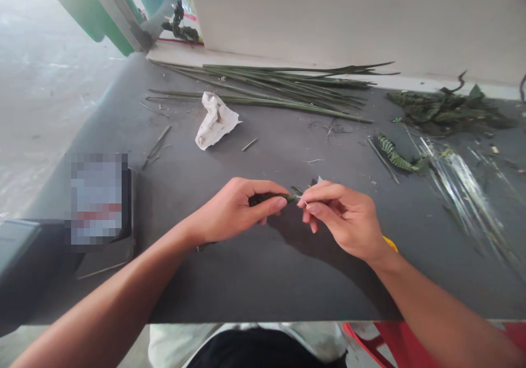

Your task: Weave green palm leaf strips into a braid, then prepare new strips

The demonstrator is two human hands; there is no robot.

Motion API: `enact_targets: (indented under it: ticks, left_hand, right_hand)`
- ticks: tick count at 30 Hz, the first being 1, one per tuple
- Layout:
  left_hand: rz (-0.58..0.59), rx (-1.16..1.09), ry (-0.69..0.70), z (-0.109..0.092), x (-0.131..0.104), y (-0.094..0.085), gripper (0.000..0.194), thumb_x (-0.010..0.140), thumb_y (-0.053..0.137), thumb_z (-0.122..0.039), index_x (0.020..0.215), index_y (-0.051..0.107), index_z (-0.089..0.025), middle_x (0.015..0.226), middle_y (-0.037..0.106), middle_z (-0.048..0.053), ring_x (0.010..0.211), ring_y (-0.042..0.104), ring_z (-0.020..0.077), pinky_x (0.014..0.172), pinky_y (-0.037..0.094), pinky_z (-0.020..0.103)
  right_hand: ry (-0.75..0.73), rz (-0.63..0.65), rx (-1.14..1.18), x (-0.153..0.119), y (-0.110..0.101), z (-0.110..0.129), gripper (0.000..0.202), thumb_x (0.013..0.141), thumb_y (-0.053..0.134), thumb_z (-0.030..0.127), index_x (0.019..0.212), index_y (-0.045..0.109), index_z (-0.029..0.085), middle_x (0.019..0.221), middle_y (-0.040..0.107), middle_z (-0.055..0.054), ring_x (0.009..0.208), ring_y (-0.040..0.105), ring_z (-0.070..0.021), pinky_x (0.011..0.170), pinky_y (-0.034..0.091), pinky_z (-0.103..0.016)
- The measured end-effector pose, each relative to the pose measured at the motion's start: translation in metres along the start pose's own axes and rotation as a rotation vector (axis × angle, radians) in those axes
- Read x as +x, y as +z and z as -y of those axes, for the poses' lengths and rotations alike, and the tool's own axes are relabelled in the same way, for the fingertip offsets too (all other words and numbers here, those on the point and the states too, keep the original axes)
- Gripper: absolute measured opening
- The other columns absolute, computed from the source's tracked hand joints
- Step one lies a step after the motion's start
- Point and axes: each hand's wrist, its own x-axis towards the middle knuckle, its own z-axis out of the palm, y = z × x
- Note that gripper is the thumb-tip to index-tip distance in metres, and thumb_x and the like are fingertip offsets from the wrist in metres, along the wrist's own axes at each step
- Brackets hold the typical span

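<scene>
My left hand (238,209) is closed around a dark green folded leaf piece (269,197), its thumb and forefinger pinching near the tip. My right hand (349,214) meets it there, thumb and forefinger pressed together on a thin whitish strand (306,204) at the end of the leaf piece. Most of the leaf piece is hidden in the left palm. What else the right fingers hold is too small to tell. Under my left wrist a short green end (205,245) shows. Part of a yellow object (390,243) sticks out behind my right wrist.
Long green leaf strips (267,85) lie along the back of the grey table (255,286). Crumpled white paper (216,124) sits before them. To the right are a curled, ribbed leaf piece (394,153), clear plastic strips (472,187) and leafy pieces (452,110). A device with a blurred screen (96,201) stands left.
</scene>
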Motion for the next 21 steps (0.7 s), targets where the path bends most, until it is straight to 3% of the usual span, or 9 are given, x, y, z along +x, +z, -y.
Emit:
enact_targets:
  ticks: [8, 12, 16, 21]
  left_hand:
    - [0.22, -0.005, 0.026, 0.005, -0.003, -0.008, 0.029, 0.098, 0.059, -0.037, 0.113, 0.074, -0.017, 0.082, 0.071, 0.0, 0.056, 0.057, 0.0055, 0.055, 0.047, 0.014]
    - [0.268, 0.034, 0.064, 0.007, -0.002, -0.009, 0.029, 0.099, 0.057, -0.035, 0.112, 0.074, -0.015, 0.082, 0.072, 0.002, 0.058, 0.058, 0.0059, 0.055, 0.047, 0.014]
    - [0.275, 0.122, 0.108, 0.006, 0.0, -0.011, 0.029, 0.099, 0.057, -0.034, 0.11, 0.075, -0.014, 0.079, 0.073, 0.003, 0.064, 0.061, 0.0078, 0.061, 0.047, 0.015]
    - [0.287, 0.158, 0.137, 0.008, 0.0, -0.012, 0.031, 0.1, 0.055, -0.034, 0.11, 0.076, -0.014, 0.083, 0.075, 0.004, 0.07, 0.064, 0.0101, 0.066, 0.047, 0.017]
  right_hand:
    - [-0.112, 0.248, -0.129, 0.003, -0.013, 0.002, 0.023, 0.09, 0.068, 0.003, 0.101, 0.075, 0.023, 0.093, 0.071, 0.0, 0.073, 0.066, -0.0067, 0.067, 0.055, -0.02]
    - [-0.08, 0.399, -0.127, 0.003, -0.015, 0.005, 0.018, 0.092, 0.067, 0.005, 0.099, 0.072, 0.021, 0.088, 0.07, 0.0, 0.078, 0.066, -0.0071, 0.071, 0.052, -0.019]
    - [-0.016, 0.44, -0.155, 0.003, -0.015, 0.005, 0.013, 0.094, 0.066, 0.008, 0.098, 0.069, 0.02, 0.086, 0.068, 0.001, 0.075, 0.063, -0.0062, 0.071, 0.051, -0.018]
    - [-0.039, 0.46, -0.207, 0.004, -0.014, 0.007, 0.008, 0.094, 0.067, 0.012, 0.097, 0.068, 0.019, 0.093, 0.07, -0.001, 0.085, 0.064, -0.0074, 0.079, 0.05, -0.019]
